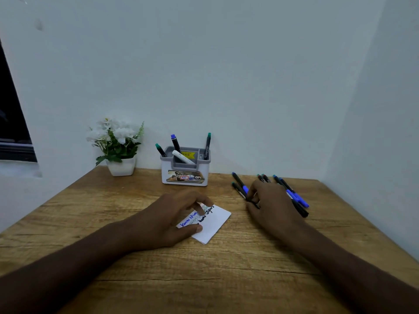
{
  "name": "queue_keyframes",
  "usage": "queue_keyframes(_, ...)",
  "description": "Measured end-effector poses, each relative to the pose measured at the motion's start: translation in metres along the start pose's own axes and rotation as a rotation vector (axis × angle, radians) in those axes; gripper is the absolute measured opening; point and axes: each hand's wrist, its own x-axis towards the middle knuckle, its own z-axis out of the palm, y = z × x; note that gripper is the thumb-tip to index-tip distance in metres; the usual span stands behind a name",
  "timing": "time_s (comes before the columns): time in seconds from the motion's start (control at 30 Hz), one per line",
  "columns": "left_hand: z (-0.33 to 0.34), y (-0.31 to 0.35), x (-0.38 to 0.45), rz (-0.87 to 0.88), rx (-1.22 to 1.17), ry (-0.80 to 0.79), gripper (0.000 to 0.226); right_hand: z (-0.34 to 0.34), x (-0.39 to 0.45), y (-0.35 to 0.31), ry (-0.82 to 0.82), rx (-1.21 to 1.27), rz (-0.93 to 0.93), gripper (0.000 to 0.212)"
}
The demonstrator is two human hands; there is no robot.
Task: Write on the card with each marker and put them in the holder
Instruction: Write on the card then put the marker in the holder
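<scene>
The wooden tabletop [226, 264] runs back to a pale wall and meets a second wall along its right edge, so the far right corner is closed in, while the near half is bare wood with both forearms reaching across it. Against the back wall stands the white and grey holder [185, 171], already carrying four markers: a green-capped one [160, 150] leaning left, a blue-capped one [175, 142], a white one [183, 157] lying slanted across the middle, and a green-capped one [207, 146] upright at the right. Left of it, well apart, is a white pot of white flowers [118, 146]. The left hand [172, 218] presses its curled fingertips and thumb down on the white card [213, 223], which lies at an angle near the tabletop's middle, with blue and black writing on it. The right hand [274, 207] rests over a loose spread of markers [294, 196] near the right wall, fingers bent down among them; I cannot tell whether it grips one
</scene>
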Motion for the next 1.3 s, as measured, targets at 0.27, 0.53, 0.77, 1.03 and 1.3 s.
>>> queue_keyframes(0.27,0.002,0.0,-0.001,-0.035,0.036,-0.006,0.052,0.009,-0.006,-0.016,-0.026,0.005,-0.061,0.025)
queue_keyframes(0.53,0.002,0.012,-0.002,-0.036,0.051,0.017,0.043,0.013,-0.033,-0.051,-0.138,0.853,0.046,0.011)
queue_keyframes(0.77,0.005,0.01,0.0,-0.033,0.211,0.068,0.043,0.015,-0.035,-0.055,-0.285,1.303,0.087,0.02)
queue_keyframes(1.03,0.004,-0.006,-0.002,-0.027,0.052,0.092,0.035,0.008,-0.037,-0.061,-0.351,1.631,0.155,0.033)
queue_keyframes(1.3,-0.001,0.0,-0.002,-0.063,-0.058,-0.005,0.041,0.012,-0.026,-0.052,0.018,1.511,0.186,0.033)
